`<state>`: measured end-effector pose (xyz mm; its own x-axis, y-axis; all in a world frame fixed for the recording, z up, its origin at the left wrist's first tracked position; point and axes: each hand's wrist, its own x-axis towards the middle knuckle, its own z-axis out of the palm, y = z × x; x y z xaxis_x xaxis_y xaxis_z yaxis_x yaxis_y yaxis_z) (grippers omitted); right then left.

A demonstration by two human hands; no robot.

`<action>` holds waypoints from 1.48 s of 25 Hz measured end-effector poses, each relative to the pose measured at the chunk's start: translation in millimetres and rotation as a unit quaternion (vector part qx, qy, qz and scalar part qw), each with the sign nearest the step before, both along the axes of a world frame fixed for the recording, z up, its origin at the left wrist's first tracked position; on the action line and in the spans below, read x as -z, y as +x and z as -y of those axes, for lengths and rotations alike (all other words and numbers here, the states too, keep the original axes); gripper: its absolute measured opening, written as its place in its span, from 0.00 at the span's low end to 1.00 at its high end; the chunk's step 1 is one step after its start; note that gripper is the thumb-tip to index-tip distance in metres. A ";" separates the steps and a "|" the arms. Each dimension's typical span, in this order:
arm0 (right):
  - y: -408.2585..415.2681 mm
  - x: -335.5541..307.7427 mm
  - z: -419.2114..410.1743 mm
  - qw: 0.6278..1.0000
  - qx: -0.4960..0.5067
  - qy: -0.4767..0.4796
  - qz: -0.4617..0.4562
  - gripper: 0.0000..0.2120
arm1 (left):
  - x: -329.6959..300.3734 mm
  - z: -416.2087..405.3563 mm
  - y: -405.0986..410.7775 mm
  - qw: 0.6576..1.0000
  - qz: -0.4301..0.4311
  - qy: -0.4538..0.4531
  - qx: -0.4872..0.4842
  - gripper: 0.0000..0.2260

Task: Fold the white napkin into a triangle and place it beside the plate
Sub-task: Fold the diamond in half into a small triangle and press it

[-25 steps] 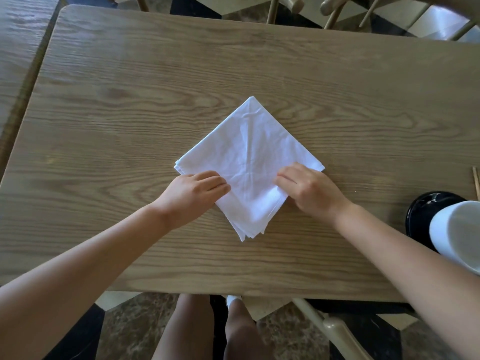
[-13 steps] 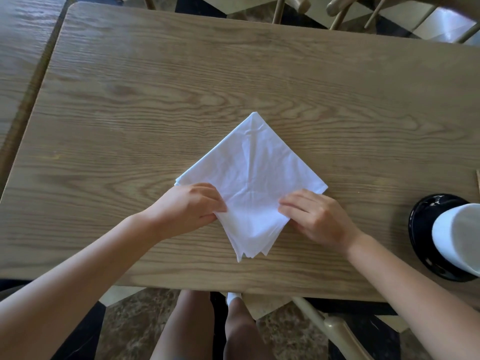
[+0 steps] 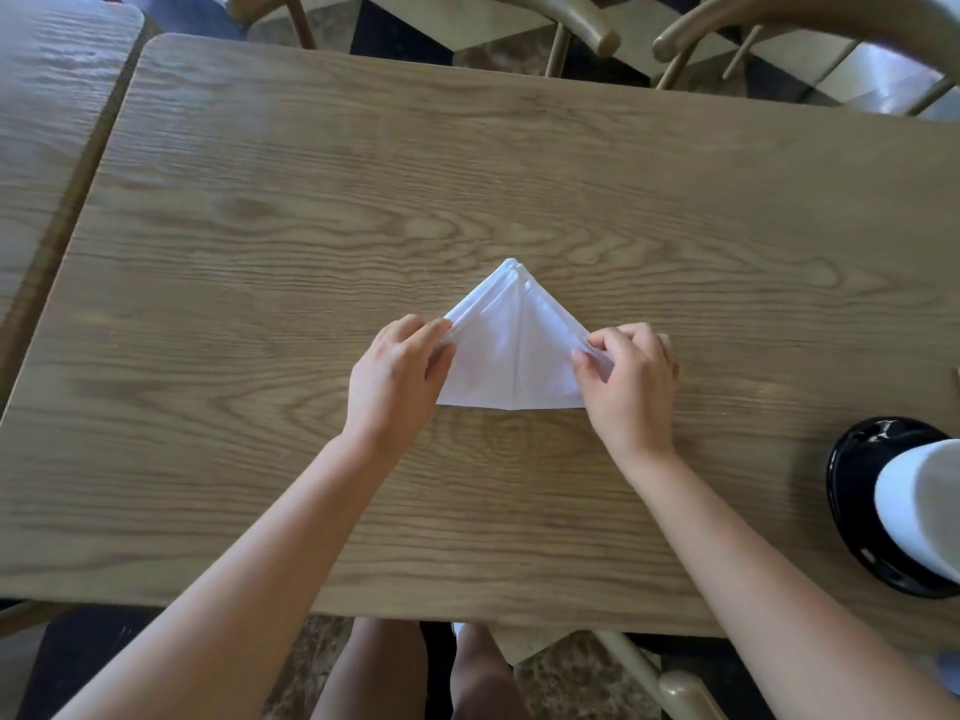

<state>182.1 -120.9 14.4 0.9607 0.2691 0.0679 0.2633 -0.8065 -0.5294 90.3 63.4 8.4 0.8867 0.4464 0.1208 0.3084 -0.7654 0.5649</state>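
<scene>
The white napkin [image 3: 511, 350] lies folded into a triangle in the middle of the wooden table [image 3: 467, 174], its point away from me and its folded edge toward me. My left hand [image 3: 397, 374] pinches the napkin's left edge. My right hand [image 3: 626, 374] pinches its right edge and covers that corner. A black plate [image 3: 857, 491] sits at the table's right near edge, with a white cup [image 3: 924, 511] on it and partly cut off by the frame.
A second wooden table [image 3: 47, 122] adjoins on the left. Two wooden chairs [image 3: 571, 23] stand beyond the far edge. A chair part [image 3: 670, 683] and my knees show below the near edge. A thin stick [image 3: 956, 379] pokes in at the right border.
The napkin was a diamond with its near corner toward me. That near corner has been folded up onto the far one, making a triangle. Both hands moved out to the side edges.
</scene>
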 end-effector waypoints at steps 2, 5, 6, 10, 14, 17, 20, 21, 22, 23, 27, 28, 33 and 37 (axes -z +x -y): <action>2.6 3.6 -3.7 1.000 0.013 -0.012 0.000 0.04 | 6.3 -0.6 2.7 1.000 -0.002 0.015 -0.013 0.09; 9.2 9.2 -7.7 0.999 0.021 -0.025 0.003 0.05 | 11.9 -0.7 6.4 0.999 0.000 0.027 -0.022 0.08; 10.9 11.3 -9.3 0.999 0.023 -0.037 0.007 0.06 | 13.1 0.0 7.6 1.000 0.003 0.024 -0.019 0.07; 12.9 17.3 -9.6 0.994 0.019 -0.097 0.051 0.08 | 16.3 -0.3 9.2 0.996 -0.001 0.078 -0.046 0.12; -1.3 23.9 -14.1 0.971 -0.118 -0.127 0.166 0.21 | 19.6 20.6 10.8 0.982 -0.003 0.179 0.055 0.24; -9.3 34.1 -23.5 0.957 -0.218 -0.161 0.102 0.24 | 28.1 34.4 16.7 0.977 -0.034 0.157 0.140 0.22; -2.1 38.2 -26.1 0.955 -0.218 -0.195 0.039 0.26 | 33.2 31.3 23.5 0.973 -0.085 0.150 0.153 0.22; 0.0 38.6 -24.8 0.952 -0.226 -0.202 0.037 0.26 | 32.8 28.7 24.2 0.971 -0.087 0.153 0.159 0.23; 1.6 38.6 -22.6 0.949 -0.236 -0.207 0.037 0.27 | 31.7 25.0 24.0 0.969 -0.087 0.156 0.170 0.23; 2.8 38.3 -19.3 0.945 -0.246 -0.211 0.038 0.27 | 30.7 19.8 22.0 0.966 -0.086 0.160 0.185 0.24; 10.1 37.3 6.6 0.935 -0.262 -0.236 0.042 0.27 | 30.9 -14.2 -0.6 0.956 -0.106 0.184 0.201 0.24; 11.5 36.4 13.8 0.934 -0.260 -0.243 0.041 0.27 | 30.7 -22.1 -7.9 0.958 -0.117 0.183 0.189 0.24; 8.4 29.8 35.0 0.950 -0.192 -0.242 0.034 0.30 | 28.5 -32.6 -22.1 0.962 -0.152 0.184 0.130 0.27; -4.4 19.7 38.6 0.980 -0.040 -0.187 0.054 0.27 | 24.2 24.0 -8.6 0.975 -0.086 0.168 0.117 0.29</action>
